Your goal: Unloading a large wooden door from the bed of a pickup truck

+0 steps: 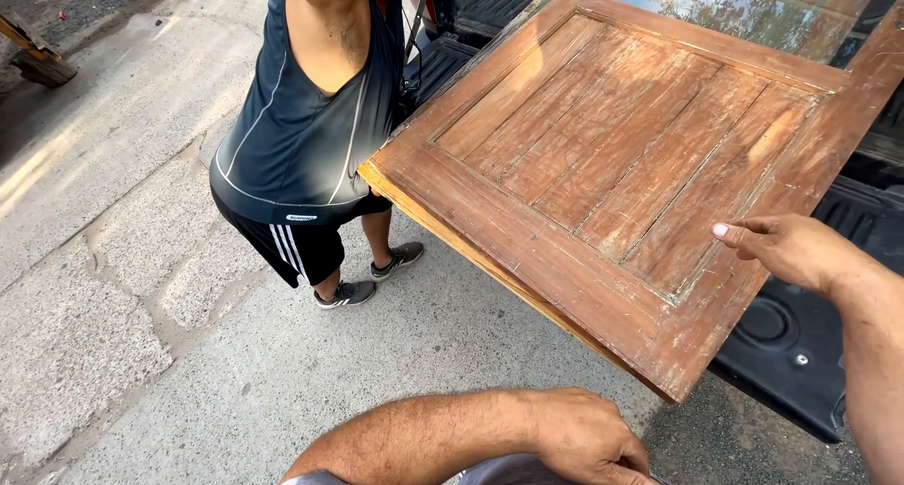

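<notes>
Door: the worn brown wooden panelled door (621, 174) with a glass pane at its top end fills the upper right of the frame, lying flat and sticking out past the black ribbed truck bed (800, 344), so its near corner hangs over the concrete.
Right hand: your right hand (786, 250), at right centre, hovers open just above the door's near rail, fingers stretched, gripping nothing.
Left hand: your left hand (584, 438), bottom centre, is loosely curled and low; whether it holds anything, I cannot tell.
Co-worker: a person in a dark sleeveless top and black shorts (301, 137) stands upper left at the door's far edge, seemingly steadying it.
Ground: cracked grey concrete pavement (141, 306) fills the left.
</notes>
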